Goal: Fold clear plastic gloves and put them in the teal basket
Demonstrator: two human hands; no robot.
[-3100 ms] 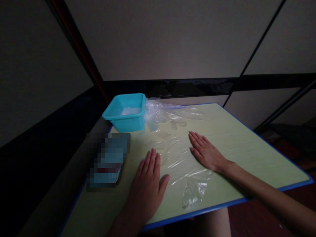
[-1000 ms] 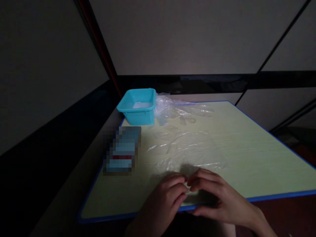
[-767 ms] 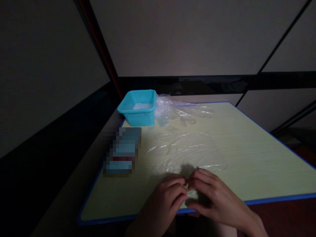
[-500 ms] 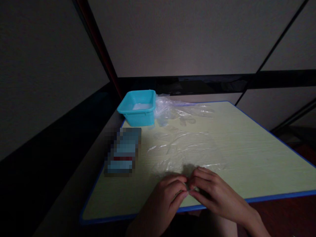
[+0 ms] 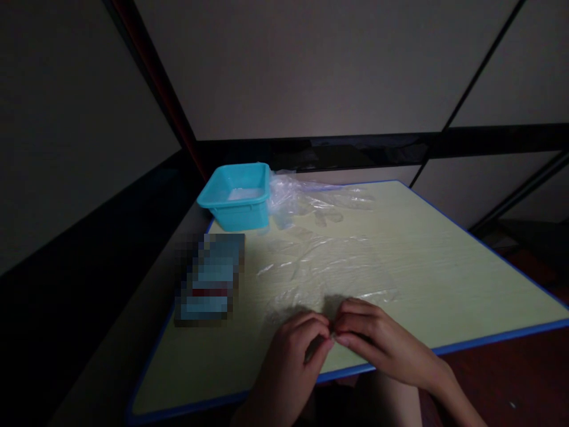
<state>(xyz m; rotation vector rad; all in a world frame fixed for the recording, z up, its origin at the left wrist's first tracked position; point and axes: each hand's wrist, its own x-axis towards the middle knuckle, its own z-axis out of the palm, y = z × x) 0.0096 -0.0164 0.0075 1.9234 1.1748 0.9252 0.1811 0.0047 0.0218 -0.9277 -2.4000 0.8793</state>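
A thin clear plastic glove (image 5: pixel 329 267) lies spread flat on the table, its near edge running toward my hands. My left hand (image 5: pixel 299 350) is closed in a pinch, thumb against fingertips, at the near end of the plastic. Fingertip to fingertip with it, my right hand (image 5: pixel 382 338) pinches at the same spot. A tiny bit of the clear film seems to show between the fingertips; most of it is hidden by the fingers. Farther back, more clear plastic gloves (image 5: pixel 311 196) lie in a crumpled heap beside the basin.
A turquoise plastic basin (image 5: pixel 242 216) with something whitish inside stands at the table's back left. In front of it lies a blurred-out rectangular object (image 5: pixel 213 273). The pale yellow table (image 5: pixel 435 267) has a blue edge, and panelled walls stand behind and left.
Both hands stay pinched together at the plastic's near edge, with fingers shifted slightly. The whole view has moved a little, so the table's things appear farther left.
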